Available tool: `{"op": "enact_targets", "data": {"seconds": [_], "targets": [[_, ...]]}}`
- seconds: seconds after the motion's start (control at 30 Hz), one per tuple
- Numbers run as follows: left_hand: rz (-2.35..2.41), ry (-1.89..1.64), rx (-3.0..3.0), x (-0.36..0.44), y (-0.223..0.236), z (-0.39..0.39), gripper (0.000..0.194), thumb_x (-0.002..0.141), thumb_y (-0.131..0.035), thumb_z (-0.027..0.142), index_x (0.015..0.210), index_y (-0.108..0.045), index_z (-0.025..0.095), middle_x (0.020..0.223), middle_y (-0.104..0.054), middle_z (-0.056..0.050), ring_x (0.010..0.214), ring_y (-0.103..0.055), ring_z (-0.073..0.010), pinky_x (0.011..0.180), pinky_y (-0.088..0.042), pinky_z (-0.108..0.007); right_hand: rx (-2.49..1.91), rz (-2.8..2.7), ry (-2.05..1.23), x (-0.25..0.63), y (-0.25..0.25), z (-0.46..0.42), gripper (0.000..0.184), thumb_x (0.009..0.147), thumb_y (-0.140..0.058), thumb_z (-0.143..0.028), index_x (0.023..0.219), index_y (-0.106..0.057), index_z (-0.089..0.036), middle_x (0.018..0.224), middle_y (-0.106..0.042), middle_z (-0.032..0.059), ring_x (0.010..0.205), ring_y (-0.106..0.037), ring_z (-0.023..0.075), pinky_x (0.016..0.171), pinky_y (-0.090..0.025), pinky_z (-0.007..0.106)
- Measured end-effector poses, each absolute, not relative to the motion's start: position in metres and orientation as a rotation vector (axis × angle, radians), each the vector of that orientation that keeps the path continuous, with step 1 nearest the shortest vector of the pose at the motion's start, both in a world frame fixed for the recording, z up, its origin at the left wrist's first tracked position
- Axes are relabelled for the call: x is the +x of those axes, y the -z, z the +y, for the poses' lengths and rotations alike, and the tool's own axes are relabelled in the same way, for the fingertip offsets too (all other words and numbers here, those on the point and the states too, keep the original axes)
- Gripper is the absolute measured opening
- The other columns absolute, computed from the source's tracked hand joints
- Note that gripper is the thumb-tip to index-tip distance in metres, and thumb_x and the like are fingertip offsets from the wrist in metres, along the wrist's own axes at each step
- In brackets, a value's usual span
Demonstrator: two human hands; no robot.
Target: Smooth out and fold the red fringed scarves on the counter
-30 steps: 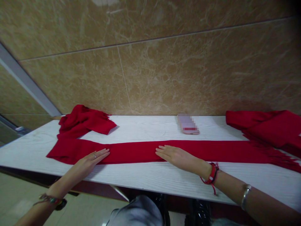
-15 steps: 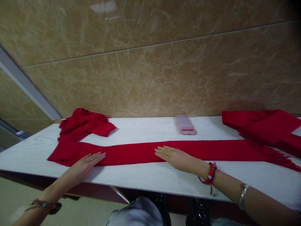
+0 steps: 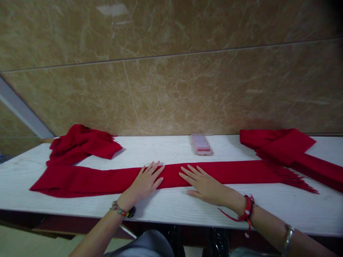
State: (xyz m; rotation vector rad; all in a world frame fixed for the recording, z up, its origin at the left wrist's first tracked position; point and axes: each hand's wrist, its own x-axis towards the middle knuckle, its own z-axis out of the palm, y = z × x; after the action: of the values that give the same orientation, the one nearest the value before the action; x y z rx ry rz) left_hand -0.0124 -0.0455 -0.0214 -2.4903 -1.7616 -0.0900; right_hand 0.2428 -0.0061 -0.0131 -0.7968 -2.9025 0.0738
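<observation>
A long red scarf (image 3: 235, 172) lies in a flat folded strip along the white table (image 3: 171, 210), its fringe spread out at the right end. At the left end the cloth turns back and runs into a crumpled red heap (image 3: 77, 144) by the wall. My left hand (image 3: 146, 180) rests on the strip near its middle, fingers spread and slightly bent. Just to the right, my right hand (image 3: 202, 182) lies flat on the same strip, fingers apart. Neither hand grips the cloth, and a short stretch of scarf shows between them.
A phone (image 3: 202, 144), partly pixelated, lies behind the scarf near the tiled wall (image 3: 187, 92). Another folded red scarf (image 3: 281, 144) sits at the back right, touching the fringe. The table's front edge runs close to my body, with dark bags below it.
My left hand has slid right along the scarf, from near its left end to the middle, and its fingers have spread. My right hand's fingers have spread too. The view has shifted slightly.
</observation>
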Motion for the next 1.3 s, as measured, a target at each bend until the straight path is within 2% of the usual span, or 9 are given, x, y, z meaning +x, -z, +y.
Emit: {"op": "enact_targets", "data": {"seconds": [0.13, 0.33, 0.4, 0.5, 0.67, 0.87, 0.93, 1.07, 1.3], "targets": [[-1.890, 0.015, -2.448, -0.029, 0.022, -0.050, 0.047, 0.091, -0.029, 0.036, 0.136, -0.028, 0.023, 0.144, -0.025, -0.008, 0.131, -0.021, -0.0289, 0.100, -0.026, -0.053, -0.972, -2.892, -0.054, 0.272, 0.014, -0.003, 0.047, 0.090, -0.036, -0.042, 0.134, -0.032, -0.029, 0.140, -0.029, 0.0107, 0.129, -0.022, 0.0309, 0.099, -0.024, 0.056], [-1.902, 0.000, -2.397, -0.002, 0.007, -0.046, 0.044, 0.089, -0.029, 0.025, 0.132, -0.037, 0.016, 0.143, -0.024, -0.011, 0.131, -0.020, -0.0268, 0.103, -0.024, -0.050, -0.999, -2.802, -0.083, 0.257, 0.005, -0.013, 0.051, 0.090, -0.032, -0.044, 0.136, -0.030, -0.024, 0.142, -0.026, 0.0084, 0.130, -0.018, 0.0306, 0.101, -0.018, 0.056], [-1.796, 0.070, -2.498, 0.018, 0.002, -0.043, 0.046, 0.089, -0.033, 0.032, 0.132, -0.036, 0.015, 0.144, -0.024, -0.012, 0.131, -0.020, -0.0248, 0.104, -0.025, -0.045, -0.937, -2.830, -0.150, 0.245, 0.005, -0.017, 0.053, 0.089, -0.031, -0.047, 0.136, -0.031, -0.022, 0.142, -0.027, 0.0078, 0.131, -0.017, 0.0297, 0.102, -0.017, 0.055], [-1.696, 0.067, -2.643, 0.036, 0.003, -0.040, 0.058, 0.085, -0.043, 0.046, 0.133, -0.034, 0.014, 0.140, -0.031, -0.012, 0.129, -0.027, -0.0241, 0.103, -0.030, -0.041, -0.916, -2.864, -0.237, 0.241, 0.009, -0.017, 0.056, 0.089, -0.031, -0.048, 0.136, -0.030, -0.018, 0.141, -0.029, 0.0089, 0.131, -0.018, 0.0273, 0.103, -0.017, 0.053], [-1.618, 0.017, -2.620, 0.021, 0.019, -0.041, 0.041, 0.089, -0.040, 0.023, 0.130, -0.039, 0.018, 0.137, -0.038, -0.008, 0.126, -0.034, -0.0210, 0.101, -0.034, -0.040, -1.083, -2.852, -0.144, 0.271, 0.013, -0.012, 0.053, 0.089, -0.036, -0.042, 0.136, -0.029, -0.019, 0.142, -0.026, 0.0091, 0.130, -0.020, 0.0297, 0.102, -0.019, 0.053], [-1.457, 0.103, -2.557, 0.020, 0.018, -0.043, 0.035, 0.086, -0.047, 0.024, 0.119, -0.051, 0.014, 0.125, -0.052, -0.012, 0.115, -0.047, -0.0249, 0.094, -0.043, -0.042, -1.250, -2.761, -0.030, 0.282, 0.010, -0.011, 0.054, 0.088, -0.036, -0.045, 0.135, -0.032, -0.018, 0.141, -0.027, 0.0144, 0.128, -0.022, 0.0361, 0.097, -0.023, 0.061], [-1.394, 0.113, -2.550, 0.027, 0.013, -0.042, 0.030, 0.084, -0.050, 0.019, 0.113, -0.057, 0.014, 0.114, -0.060, -0.012, 0.104, -0.055, -0.0239, 0.088, -0.047, -0.040, -1.152, -2.768, -0.001, 0.273, 0.011, -0.012, 0.050, 0.089, -0.038, -0.038, 0.134, -0.034, -0.017, 0.140, -0.029, 0.0122, 0.128, -0.024, 0.0328, 0.099, -0.024, 0.057], [-1.334, 0.106, -2.565, 0.037, 0.005, -0.040, 0.026, 0.082, -0.049, 0.009, 0.105, -0.060, 0.016, 0.097, -0.065, -0.007, 0.087, -0.061, -0.0190, 0.075, -0.053, -0.032, -0.970, -2.759, 0.073, 0.255, 0.018, -0.012, 0.039, 0.090, -0.039, -0.026, 0.126, -0.045, -0.013, 0.132, -0.044, 0.0111, 0.123, -0.036, 0.0244, 0.102, -0.028, 0.045], [-1.426, 0.199, -2.585, 0.038, 0.000, -0.039, 0.021, 0.085, -0.047, 0.014, 0.099, -0.063, 0.016, 0.095, -0.066, -0.006, 0.086, -0.061, -0.0171, 0.073, -0.053, -0.029, -0.957, -2.670, 0.149, 0.237, 0.019, -0.011, 0.029, 0.088, -0.044, -0.027, 0.108, -0.057, -0.012, 0.114, -0.059, 0.0109, 0.109, -0.051, 0.0218, 0.096, -0.036, 0.039]]}}
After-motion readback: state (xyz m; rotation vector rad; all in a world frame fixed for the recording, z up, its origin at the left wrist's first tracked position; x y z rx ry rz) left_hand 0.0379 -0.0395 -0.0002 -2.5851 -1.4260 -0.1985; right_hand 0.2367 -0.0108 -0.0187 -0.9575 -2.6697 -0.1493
